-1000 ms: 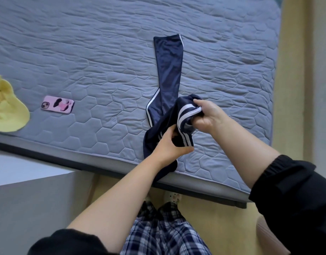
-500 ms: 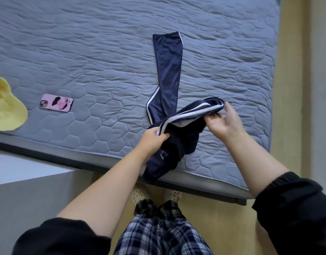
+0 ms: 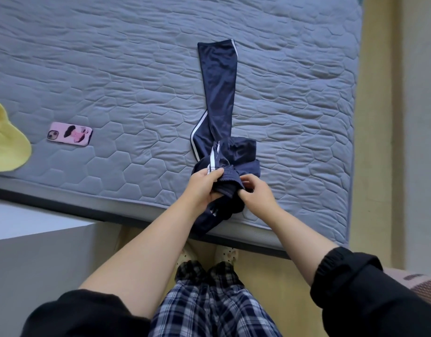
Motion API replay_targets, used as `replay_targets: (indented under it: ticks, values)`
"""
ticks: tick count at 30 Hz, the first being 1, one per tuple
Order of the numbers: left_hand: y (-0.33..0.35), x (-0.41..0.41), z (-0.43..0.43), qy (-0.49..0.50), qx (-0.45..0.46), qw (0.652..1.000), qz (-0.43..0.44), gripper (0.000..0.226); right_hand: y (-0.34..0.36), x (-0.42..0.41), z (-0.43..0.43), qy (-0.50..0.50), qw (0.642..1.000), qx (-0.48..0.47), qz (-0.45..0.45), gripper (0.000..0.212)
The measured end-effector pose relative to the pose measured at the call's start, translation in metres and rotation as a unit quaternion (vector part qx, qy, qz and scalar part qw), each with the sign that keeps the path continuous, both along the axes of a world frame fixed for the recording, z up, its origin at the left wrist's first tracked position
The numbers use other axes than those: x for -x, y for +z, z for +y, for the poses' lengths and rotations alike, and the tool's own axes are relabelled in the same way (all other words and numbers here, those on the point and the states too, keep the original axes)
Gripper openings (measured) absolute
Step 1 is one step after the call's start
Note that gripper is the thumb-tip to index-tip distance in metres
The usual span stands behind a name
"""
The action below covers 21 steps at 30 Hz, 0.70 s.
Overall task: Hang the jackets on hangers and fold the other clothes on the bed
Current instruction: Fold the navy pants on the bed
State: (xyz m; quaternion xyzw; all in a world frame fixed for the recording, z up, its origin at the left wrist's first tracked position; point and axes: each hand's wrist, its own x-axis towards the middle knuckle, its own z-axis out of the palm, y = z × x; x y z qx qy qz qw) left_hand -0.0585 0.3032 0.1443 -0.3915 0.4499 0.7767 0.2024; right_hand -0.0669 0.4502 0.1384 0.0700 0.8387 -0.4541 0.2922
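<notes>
Navy track pants [image 3: 218, 93] with white side stripes lie on the grey quilted mattress [image 3: 112, 69], one leg stretched straight away from me. Their waist end is bunched near the front edge of the bed, and part of it hangs over that edge. My left hand [image 3: 204, 187] grips the bunched waistband from the left. My right hand [image 3: 254, 190] pinches the same bunch from the right, close beside the left hand.
A pink phone [image 3: 70, 134] lies on the mattress to the left. A yellow garment [image 3: 5, 142] sits at the far left edge. A pale box-like surface [image 3: 39, 251] stands low on the left. A yellow floor strip [image 3: 379, 117] runs along the bed's right side.
My hands were spread apart holding the waistband stretched; now they have come together over the bunched waist end near the bed's front edge.
</notes>
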Motion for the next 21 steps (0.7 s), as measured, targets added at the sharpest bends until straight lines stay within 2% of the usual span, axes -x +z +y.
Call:
replay_targets:
  ticks: [1,2,3,5,7,10,15,21]
  values:
    - [-0.001,-0.002,-0.003,0.001,0.020,1.000,0.003,0.007,0.000,0.001,-0.001,0.002,1.000,-0.009,0.016,0.019]
    - [-0.002,-0.004,-0.005,-0.014,0.076,0.997,0.005,0.016,0.001,0.002,-0.002,0.004,0.999,-0.020,0.029,0.018]
    - [-0.004,-0.006,-0.009,-0.046,0.154,0.987,0.013,0.035,0.001,0.004,-0.002,0.003,0.999,-0.031,0.041,0.019]
    - [-0.005,-0.010,-0.015,-0.121,0.278,0.950,0.072,0.077,0.005,0.009,-0.003,0.005,0.997,-0.046,0.063,0.020]
    - [-0.004,-0.014,-0.019,-0.224,0.325,0.907,0.145,0.093,0.013,0.014,-0.006,0.027,0.994,-0.048,0.092,0.021]
    - [0.003,-0.020,-0.019,-0.365,0.385,0.825,0.196,0.087,0.030,0.019,-0.015,0.072,0.989,-0.053,0.121,0.028]
    - [0.046,-0.025,-0.024,-0.298,0.418,0.834,0.202,0.061,0.064,0.028,-0.040,0.098,0.985,-0.027,0.139,0.020]
    - [0.109,-0.050,-0.057,-0.160,0.483,0.848,0.145,0.042,0.120,0.025,-0.097,0.186,0.968,0.012,0.169,0.015]
